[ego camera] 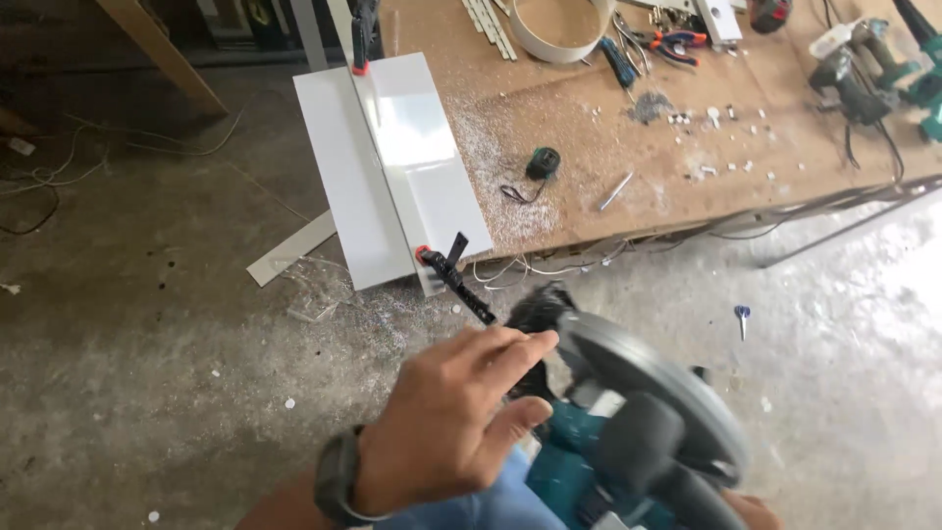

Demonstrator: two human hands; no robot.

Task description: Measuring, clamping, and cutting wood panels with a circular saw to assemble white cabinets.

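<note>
fingers [510, 345] of the left hand [446, 422] are spread loose, tips resting on the circular saw [628, 432], gripping nothing. the right hand [751, 510] barely shows under the saw's handle; its grasp cannot be told. the saw sits low near the lap, teal body, grey round guard, long axis running up-left toward the white panels [392, 167] clamped at the counter [608, 128] edge.

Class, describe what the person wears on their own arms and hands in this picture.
The left hand is bare, with no glove. A dark grey watch with a wide band circles its wrist. No sleeve reaches the forearm. Only a sliver of the right hand shows, bare too.
</note>
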